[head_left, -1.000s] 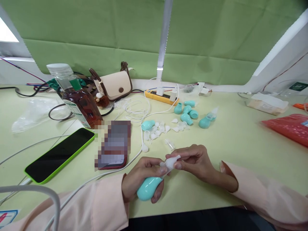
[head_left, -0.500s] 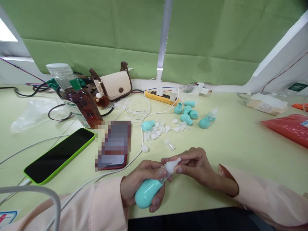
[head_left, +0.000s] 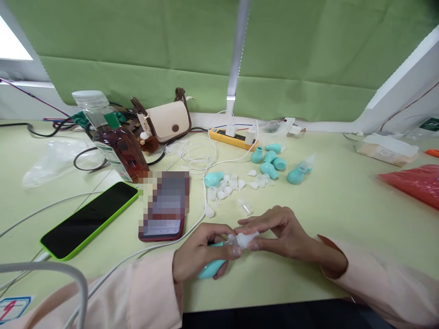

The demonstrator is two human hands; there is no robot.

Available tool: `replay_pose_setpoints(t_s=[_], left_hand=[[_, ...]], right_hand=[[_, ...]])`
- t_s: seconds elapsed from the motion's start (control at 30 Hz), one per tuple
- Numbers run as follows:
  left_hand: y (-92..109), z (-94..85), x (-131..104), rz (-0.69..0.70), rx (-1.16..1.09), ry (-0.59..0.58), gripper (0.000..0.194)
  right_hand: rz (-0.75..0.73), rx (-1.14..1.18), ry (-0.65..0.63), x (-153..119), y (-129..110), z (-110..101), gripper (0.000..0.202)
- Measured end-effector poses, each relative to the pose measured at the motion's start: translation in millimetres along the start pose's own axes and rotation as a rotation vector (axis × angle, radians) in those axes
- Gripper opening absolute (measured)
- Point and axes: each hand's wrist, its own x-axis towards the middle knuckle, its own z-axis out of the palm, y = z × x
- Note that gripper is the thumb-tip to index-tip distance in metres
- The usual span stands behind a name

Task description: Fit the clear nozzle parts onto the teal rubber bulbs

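Note:
Near the table's front edge, my left hand (head_left: pixel 202 251) is wrapped round a turquoise bulb (head_left: pixel 211 267) with a clear neck. A white tip (head_left: pixel 247 239) sits at the end of that neck, pinched by the thumb and fingers of my right hand (head_left: pixel 279 233). Beyond my hands lies a clear tube (head_left: pixel 245 207), beside a scatter of small white and clear pieces (head_left: pixel 226 187). Several loose turquoise bulbs (head_left: pixel 269 170) rest farther back. To their right is a bulb with a clear part attached (head_left: pixel 295 175).
A phone in a green case (head_left: pixel 91 219) and a partly blurred phone (head_left: pixel 166 205) lie at left, before a bottle (head_left: pixel 120 148) and handbag (head_left: pixel 168 121). A yellow power strip (head_left: pixel 233 138) with white cables stands at the back. A red packet (head_left: pixel 414 183) is at right.
The bulb in my left hand has turned lower and is more covered by my fingers. The white tip now points more sideways. The whole view has shifted slightly.

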Motion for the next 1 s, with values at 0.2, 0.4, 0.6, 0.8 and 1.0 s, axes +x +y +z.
replay_pose_setpoints(t_s=[0.2,0.4,0.6,0.8,1.0], left_hand=[[-3,7.0,-5,0.144,0.091,0.106,0.018],[-8,7.0,-8,0.198,0.240,0.197,0.019],[-6,4.2,-7,0.245,0.243,0.128,0.031],[-6,-1.0,-3,0.245,0.134,0.209,0.037],[-8,2.0,-1,0.188,0.209,0.286,0.016]], right_hand=[[0.047,0.052,0.086,-1,-1,1,0.030],[0.014,0.003,0.037,0,-3,3,0.029],[-0.065,-0.064,0.074,1,-13,-8,0.024],[-0.076,-0.304,0.524,3,-32,-76,0.003],[0.072,-0.876,0.777,-5,-18,-140,0.010]])
